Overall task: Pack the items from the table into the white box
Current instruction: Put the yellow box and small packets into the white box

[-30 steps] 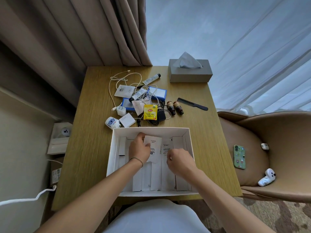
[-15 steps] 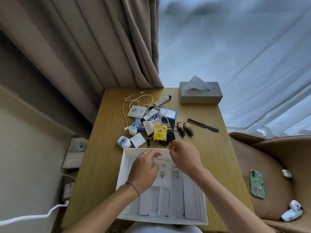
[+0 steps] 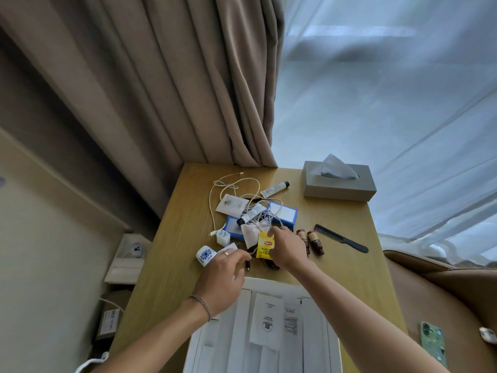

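Yellow tea sachet (image 3: pixel 265 248) (right hand's (image 3: pixel 287 249) grip)

Curtain: heavy beige drape (image 3: pixel 172 84) hangs in folds behind the bench's far left corner.
Window: sheer white curtain (image 3: pixel 390 90) lets in cool daylight.
Bench: light wooden top (image 3: pixel 172 254).
Chair: tan armchair (image 3: pixel 443 289) beside the bench's right edge.
Wall: cream panel (image 3: pixel 40 259) left.

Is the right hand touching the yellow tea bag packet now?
Touching. In the head view the right hand lies over the right edge of the yellow tea bag packet, its thumb on the packet's top corner with no gap visible.
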